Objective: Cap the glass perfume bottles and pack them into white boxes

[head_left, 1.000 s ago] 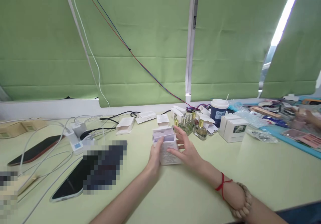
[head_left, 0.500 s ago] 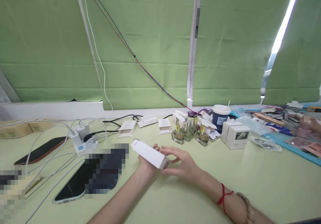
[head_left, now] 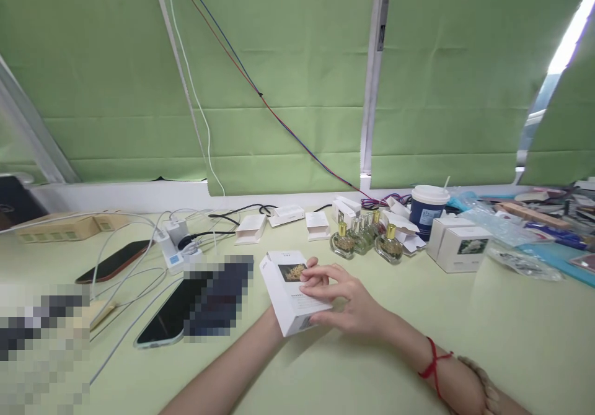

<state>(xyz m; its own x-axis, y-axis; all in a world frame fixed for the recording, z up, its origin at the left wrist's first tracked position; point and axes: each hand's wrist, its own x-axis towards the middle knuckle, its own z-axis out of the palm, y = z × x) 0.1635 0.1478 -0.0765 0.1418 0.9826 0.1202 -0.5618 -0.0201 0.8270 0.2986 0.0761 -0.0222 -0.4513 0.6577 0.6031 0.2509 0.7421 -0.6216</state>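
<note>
A white perfume carton (head_left: pixel 294 297) with a dark picture of yellow flowers and printed text is tilted above the table. My left hand (head_left: pixel 312 262) grips it from behind; most of that hand is hidden, with fingertips showing past the far edge. On the carton's right side, my right hand (head_left: pixel 346 294) has its fingers bent over the printed face and its thumb by the lower corner. Beyond the hands stand several glass perfume bottles with gold caps (head_left: pixel 389 246). Open white cartons (head_left: pixel 251 229) lie behind.
Two closed white boxes (head_left: pixel 460 251) and a blue cup with a white lid (head_left: pixel 427 210) stand at right. Phones (head_left: pixel 171 313), a charger (head_left: pixel 170 251) and white cables lie at left. Clutter and a blue mat (head_left: pixel 558 260) fill the far right.
The carton has turned so its flower-printed face shows. My right hand's fingers have come from its end onto that face. The view has shifted a little to the left.
</note>
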